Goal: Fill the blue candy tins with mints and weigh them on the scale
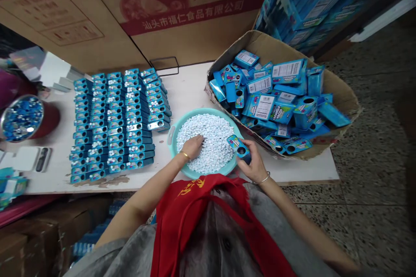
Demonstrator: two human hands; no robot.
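Observation:
A turquoise basin [171, 135] full of small white and pale-blue candies [211, 158] sits on the table right in front of me. My left hand [194, 147], with a gold bracelet at the wrist, has its fingers bent together among the candies; the fingertips are partly hidden. Over the basin's right rim, my right hand [252, 161] grips a small blue candy box [238, 148] by its lower end. A dark round hole shows in the box's upward face, with its printed label towards the basin.
Rows of blue boxes [113, 125] stand at left, many with candies on top. A cut-open carton [341, 82] at right holds a jumble of boxes. A red bucket [52, 114] of blue-and-silver pieces stands far left. Large cartons [195, 43] wall the back.

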